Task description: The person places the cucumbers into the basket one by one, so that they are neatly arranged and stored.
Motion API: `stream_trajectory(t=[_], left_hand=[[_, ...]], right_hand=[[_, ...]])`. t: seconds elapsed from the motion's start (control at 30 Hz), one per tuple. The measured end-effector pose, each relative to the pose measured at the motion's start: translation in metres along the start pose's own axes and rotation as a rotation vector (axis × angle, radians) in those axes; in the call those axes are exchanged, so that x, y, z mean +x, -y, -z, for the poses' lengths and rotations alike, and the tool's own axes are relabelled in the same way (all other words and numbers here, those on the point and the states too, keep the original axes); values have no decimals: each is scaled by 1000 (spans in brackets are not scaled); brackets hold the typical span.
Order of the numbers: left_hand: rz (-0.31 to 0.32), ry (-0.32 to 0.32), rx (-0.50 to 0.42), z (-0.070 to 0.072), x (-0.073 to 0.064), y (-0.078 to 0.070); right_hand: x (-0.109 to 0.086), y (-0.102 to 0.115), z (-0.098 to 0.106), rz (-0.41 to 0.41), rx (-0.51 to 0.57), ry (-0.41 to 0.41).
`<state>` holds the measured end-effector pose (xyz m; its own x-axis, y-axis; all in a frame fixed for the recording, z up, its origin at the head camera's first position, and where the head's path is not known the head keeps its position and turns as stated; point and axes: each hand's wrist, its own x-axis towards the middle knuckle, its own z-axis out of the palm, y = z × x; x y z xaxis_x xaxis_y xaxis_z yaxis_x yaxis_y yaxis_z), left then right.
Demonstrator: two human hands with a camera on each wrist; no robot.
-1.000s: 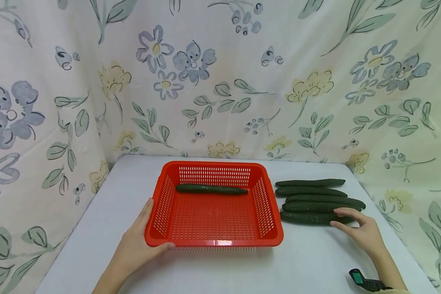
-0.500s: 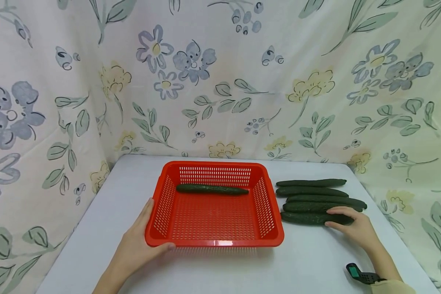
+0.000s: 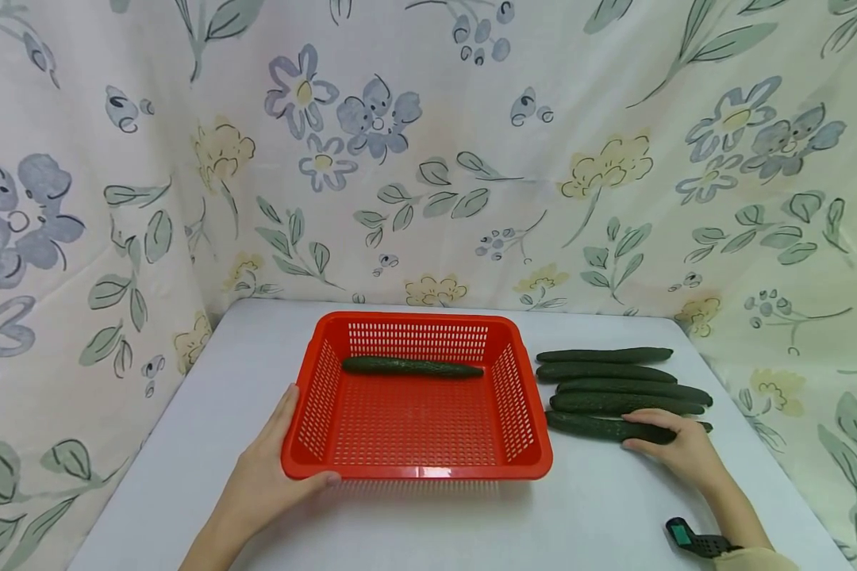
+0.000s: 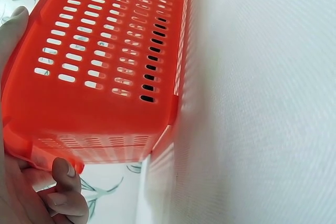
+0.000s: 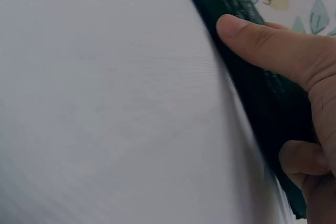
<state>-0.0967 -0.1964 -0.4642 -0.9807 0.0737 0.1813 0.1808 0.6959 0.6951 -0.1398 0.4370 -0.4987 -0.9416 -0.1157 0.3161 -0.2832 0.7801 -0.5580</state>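
Note:
At its near left corner, a red plastic basket (image 3: 416, 473) is held by my left hand (image 3: 264, 468). The thumb lies along the front rim and the fingers along the left side; the left wrist view shows fingertips (image 4: 64, 169) curled by the rim. A single dark green cucumber (image 3: 410, 367) lies inside the basket near its back wall. To the right, my right hand (image 3: 685, 454) grips the nearest cucumber (image 3: 593, 427) of a group, thumb on the near side and fingers over the far side. In the right wrist view the held cucumber (image 5: 252, 98) lies close along the white surface.
Several more cucumbers (image 3: 607, 370) lie side by side behind the held one, right of the basket. Floral cloth (image 3: 428, 198) hangs behind and beside the white table (image 3: 428, 531). A black watch (image 3: 696, 542) is on the right wrist.
My right hand has moved left along the nearest cucumber and closed round it. That cucumber's right end has shifted slightly toward the front, away from its neighbour. The left hand stays put.

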Motion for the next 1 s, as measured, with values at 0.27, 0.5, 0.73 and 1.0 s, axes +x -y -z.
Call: stream_trajectory(t=[0.27,0.5,0.73,1.0], left_hand=[[-3,-2,-1,0,0,0],[-1,5,4,1,2,-3],[-1,7,-8,1,2,-5],[3,6,5,2,1,-4]], right_hand=[[-2,0,-8,35,8,-33],[-4,-6,-13,107,-5,-84],[-4,-4,-11,134,-4,-91],[-2,0,-5,124,4,-76]])
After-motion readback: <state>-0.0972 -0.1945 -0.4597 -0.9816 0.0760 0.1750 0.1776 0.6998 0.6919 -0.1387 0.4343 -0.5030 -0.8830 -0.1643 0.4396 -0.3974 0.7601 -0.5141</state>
